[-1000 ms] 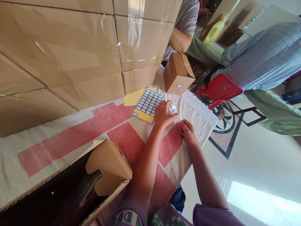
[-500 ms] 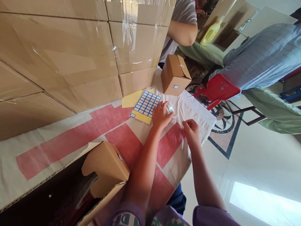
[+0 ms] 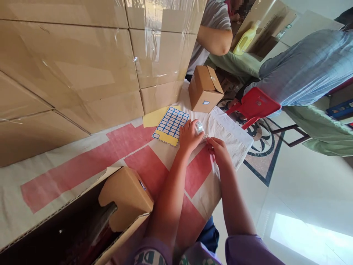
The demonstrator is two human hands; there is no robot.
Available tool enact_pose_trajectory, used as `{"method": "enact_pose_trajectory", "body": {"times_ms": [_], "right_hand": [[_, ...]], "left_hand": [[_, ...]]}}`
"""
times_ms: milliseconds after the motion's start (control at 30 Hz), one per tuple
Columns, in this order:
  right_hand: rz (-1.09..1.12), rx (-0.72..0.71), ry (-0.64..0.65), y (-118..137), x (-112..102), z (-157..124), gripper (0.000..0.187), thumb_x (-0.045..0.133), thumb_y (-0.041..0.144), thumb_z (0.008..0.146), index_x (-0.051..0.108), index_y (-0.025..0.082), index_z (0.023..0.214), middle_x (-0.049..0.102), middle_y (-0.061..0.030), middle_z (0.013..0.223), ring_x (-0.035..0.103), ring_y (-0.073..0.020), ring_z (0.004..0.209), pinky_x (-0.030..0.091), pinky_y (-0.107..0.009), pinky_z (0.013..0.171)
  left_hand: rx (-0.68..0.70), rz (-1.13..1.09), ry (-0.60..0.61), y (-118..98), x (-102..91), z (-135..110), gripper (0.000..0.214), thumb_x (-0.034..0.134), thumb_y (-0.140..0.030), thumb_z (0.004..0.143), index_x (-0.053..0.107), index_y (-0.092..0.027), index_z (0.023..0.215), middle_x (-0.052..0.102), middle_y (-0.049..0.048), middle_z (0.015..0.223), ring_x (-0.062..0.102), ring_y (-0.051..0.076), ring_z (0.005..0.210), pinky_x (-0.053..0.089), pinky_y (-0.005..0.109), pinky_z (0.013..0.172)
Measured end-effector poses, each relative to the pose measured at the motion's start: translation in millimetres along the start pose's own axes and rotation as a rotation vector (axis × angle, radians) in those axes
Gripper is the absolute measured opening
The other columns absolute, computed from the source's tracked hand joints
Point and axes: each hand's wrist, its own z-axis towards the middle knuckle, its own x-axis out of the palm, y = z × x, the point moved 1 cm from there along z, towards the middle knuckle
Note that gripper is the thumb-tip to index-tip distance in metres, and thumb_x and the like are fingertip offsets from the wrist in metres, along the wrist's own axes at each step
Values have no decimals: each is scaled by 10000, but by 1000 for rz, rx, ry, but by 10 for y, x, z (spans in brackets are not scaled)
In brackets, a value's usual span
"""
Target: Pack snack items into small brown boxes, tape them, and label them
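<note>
My left hand (image 3: 189,136) is wrapped over a roll of clear tape (image 3: 199,127) that rests on the cloth. Close on its right, my right hand (image 3: 219,148) has its fingertips pinched at the near end of the tape roll; whatever lies between them is too small to make out. Beside my left hand lies a sheet of blue-bordered labels (image 3: 173,123) with a bare yellow strip where labels are gone. Partly under that sheet is a plain yellow sheet (image 3: 154,117).
Stacked taped cartons (image 3: 91,66) wall off the left. A small closed carton (image 3: 205,88) with a label stands at the table's far end. An open carton (image 3: 125,198) sits front left. Beyond are a red chair (image 3: 257,105), a yellow bottle (image 3: 245,40) and other people.
My right hand has moved left and up to the tape roll, its fingertips now at the roll's end. My left hand stays on the roll.
</note>
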Motion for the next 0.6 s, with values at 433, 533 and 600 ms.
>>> {"method": "enact_pose_trajectory", "body": {"times_ms": [433, 533, 600], "right_hand": [[-85, -130, 33, -75, 31, 0, 371, 721, 499, 805, 577, 202, 635, 525, 34, 555, 403, -81, 429, 252, -260, 440], [-128, -157, 29, -115, 25, 19, 351, 701, 505, 820, 616, 199, 672, 533, 34, 549, 398, -87, 424, 263, -263, 436], [-164, -182, 21, -143, 19, 17, 332, 716, 492, 807, 616, 199, 685, 539, 36, 545, 400, -91, 432, 270, -263, 441]], "left_hand": [[10, -13, -1, 22, 3, 5, 528, 640, -318, 912, 490, -301, 1418, 466, 69, 1594, 447, 258, 1467, 237, 500, 1281], [11, -15, 2, 29, 1, 11, 532, 645, -317, 907, 493, -300, 1418, 481, 65, 1580, 454, 254, 1457, 252, 485, 1274], [10, -15, 2, 29, -4, 13, 533, 641, -311, 905, 494, -295, 1417, 488, 71, 1572, 449, 253, 1459, 254, 479, 1272]]}}
